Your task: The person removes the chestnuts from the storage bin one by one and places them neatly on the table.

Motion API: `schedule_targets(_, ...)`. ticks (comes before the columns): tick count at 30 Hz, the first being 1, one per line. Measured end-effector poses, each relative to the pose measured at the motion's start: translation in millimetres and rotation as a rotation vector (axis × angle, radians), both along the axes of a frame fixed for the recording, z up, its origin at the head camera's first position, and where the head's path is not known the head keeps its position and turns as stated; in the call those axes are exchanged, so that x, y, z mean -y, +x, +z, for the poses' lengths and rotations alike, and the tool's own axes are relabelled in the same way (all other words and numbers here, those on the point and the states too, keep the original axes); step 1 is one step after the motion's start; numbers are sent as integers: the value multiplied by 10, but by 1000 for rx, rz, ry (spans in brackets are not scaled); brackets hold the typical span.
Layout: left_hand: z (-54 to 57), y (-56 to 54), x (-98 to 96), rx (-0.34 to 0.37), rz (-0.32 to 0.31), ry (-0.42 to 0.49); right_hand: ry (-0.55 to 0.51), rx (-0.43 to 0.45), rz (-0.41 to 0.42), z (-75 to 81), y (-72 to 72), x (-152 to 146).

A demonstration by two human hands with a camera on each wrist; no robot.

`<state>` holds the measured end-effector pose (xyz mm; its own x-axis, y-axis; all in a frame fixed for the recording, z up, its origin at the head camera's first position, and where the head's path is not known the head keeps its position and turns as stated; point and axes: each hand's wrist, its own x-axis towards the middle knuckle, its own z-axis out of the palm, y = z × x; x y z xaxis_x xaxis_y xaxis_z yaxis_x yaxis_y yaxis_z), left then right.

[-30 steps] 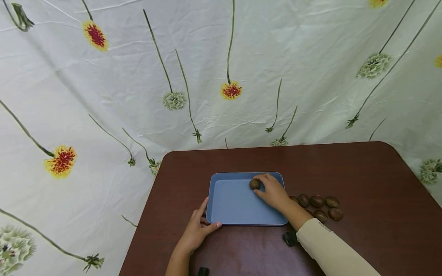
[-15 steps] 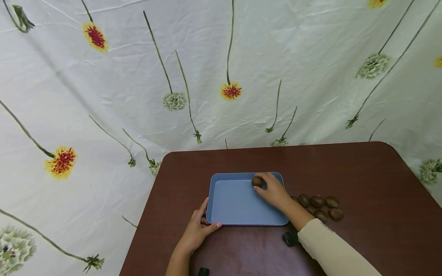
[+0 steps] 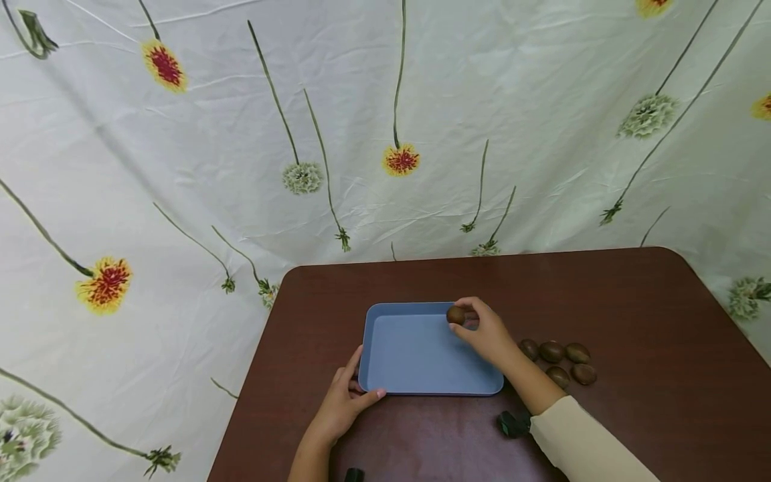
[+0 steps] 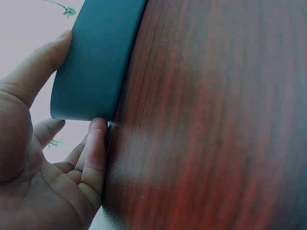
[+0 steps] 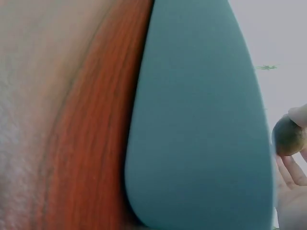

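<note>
A shallow blue tray (image 3: 415, 355) lies on the table, its bare bottom showing. At its near left corner my left hand (image 3: 345, 405) grips it, thumb along the front wall and fingers along the left side. The left wrist view has this hand (image 4: 53, 191) close against the tray's outer wall (image 4: 96, 57). My right hand (image 3: 489, 335) pinches a brown egg-shaped fruit (image 3: 455, 314) between thumb and fingers, over the tray's far right corner. At the right edge of the right wrist view the same fruit (image 5: 288, 136) appears greenish brown. Whether it touches the tray is unclear.
Several similar brown fruits (image 3: 553, 352) lie in two rows on the dark wooden table (image 3: 650, 321), right of the tray. My right forearm passes beside them. Black wrist pieces (image 3: 513, 424) show near the wrists. A flower-print cloth (image 3: 361, 120) hangs behind.
My right hand has shifted right and slightly toward the far edge with the fruit in its fingers. The left hand and the tray have stayed in place.
</note>
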<state>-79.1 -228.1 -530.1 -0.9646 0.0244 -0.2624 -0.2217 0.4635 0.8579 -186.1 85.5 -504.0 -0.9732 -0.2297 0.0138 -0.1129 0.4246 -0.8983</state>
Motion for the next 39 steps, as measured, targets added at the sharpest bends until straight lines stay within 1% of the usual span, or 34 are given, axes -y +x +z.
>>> schedule_targets(4, -2, -3, -2, -7, -1, -3, -60, 33, -17, 13, 47, -55)
schedule_targets(8, -4, -2, -5, -9, -4, -5, -84, 16, -23, 19, 104, -120)
schedule_targets(12, -5, 0, -3, -7, -5, -7, -73, -6, -46, 30, 177, -187)
schedule_targets(16, -2, 2, -7, -13, -7, -9, -61, 9, -97, 24, 280, -257)
schedule_targets(19, 1, 3, -7, -10, -7, -14, -91, 48, -139, 15, 371, -327)
schedule_targets(22, -2, 1, -4, -10, -9, -18, -148, 70, -168, 15, 448, -412)
schedule_targets(27, -10, -3, 1, -14, -13, -20, -179, 69, -234, 38, 562, -573)
schedule_targets(31, -10, -2, 6, -18, -17, -24, -146, 66, -292, 56, 654, -708)
schedule_targets(34, -6, -2, 10, -20, -17, -31, -90, 62, -324, 60, 714, -818)
schedule_targets(39, -4, -9, 10, -7, -15, -32, 8, 110, -385, 74, 818, -1048)
